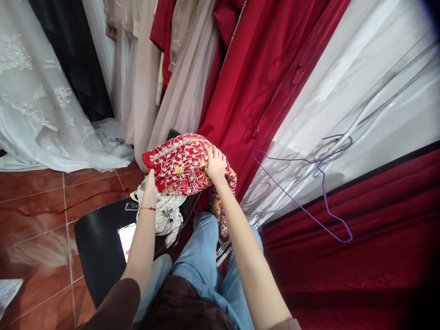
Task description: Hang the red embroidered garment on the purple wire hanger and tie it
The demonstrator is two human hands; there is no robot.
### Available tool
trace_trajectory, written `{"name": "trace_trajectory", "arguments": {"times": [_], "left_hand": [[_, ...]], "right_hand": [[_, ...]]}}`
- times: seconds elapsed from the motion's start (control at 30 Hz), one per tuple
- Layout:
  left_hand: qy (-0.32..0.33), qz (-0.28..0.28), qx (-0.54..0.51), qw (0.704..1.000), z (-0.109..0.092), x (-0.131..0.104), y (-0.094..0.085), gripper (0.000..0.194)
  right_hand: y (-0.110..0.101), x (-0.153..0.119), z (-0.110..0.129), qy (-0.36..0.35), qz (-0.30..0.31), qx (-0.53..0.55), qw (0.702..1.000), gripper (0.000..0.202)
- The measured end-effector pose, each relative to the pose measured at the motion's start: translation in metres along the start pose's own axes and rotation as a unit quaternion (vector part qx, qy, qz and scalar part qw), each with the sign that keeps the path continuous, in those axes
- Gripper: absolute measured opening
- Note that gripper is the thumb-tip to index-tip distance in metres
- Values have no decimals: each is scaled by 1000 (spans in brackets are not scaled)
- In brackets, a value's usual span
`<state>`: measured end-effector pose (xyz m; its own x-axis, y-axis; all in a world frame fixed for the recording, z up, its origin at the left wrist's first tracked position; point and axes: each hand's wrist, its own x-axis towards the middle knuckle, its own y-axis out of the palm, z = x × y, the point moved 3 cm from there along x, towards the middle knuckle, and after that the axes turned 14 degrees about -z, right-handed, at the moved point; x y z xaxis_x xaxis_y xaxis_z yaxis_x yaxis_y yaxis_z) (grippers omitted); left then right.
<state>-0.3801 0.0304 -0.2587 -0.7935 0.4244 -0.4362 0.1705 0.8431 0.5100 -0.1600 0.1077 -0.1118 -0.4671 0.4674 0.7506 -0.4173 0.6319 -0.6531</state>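
A folded red garment (182, 160) with silver and gold embroidery lies in front of me over the far end of a black seat. My left hand (150, 182) is closed on its near left edge. At its right side, my right hand (216, 166) grips the cloth, fingers over the top and thumb out of sight. Part of the embroidered fabric hangs down on the right beside my knee. Beneath the garment sits a white dotted cloth (168, 213), bunched up. A phone (128, 238) with a lit screen lies by my left forearm.
The black seat (99, 252) stands at the left on a red tiled floor (34, 238). Long dresses hang at the back, with a red gown (247, 87) closest. A purple hanger (319, 183) hangs from white metalwork at the right. A red cord (85, 197) crosses the floor.
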Motion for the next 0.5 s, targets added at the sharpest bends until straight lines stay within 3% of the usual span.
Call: {"name": "trace_trajectory", "arguments": {"times": [0.17,0.3,0.4,0.5], "left_hand": [[99,-19,-104,989,-61,-14,-4,18],[139,64,-190,970,-100,-65,7,12],[131,149,-148,969,-102,-111,21,19],[150,214,-135,956,-89,-147,35,32]], "right_hand": [[-8,3,-3,6,3,23,1000,75],[-27,20,-32,-3,63,140,988,67],[-41,29,-69,53,42,211,975,57],[-46,14,-101,99,-5,235,967,51]]}}
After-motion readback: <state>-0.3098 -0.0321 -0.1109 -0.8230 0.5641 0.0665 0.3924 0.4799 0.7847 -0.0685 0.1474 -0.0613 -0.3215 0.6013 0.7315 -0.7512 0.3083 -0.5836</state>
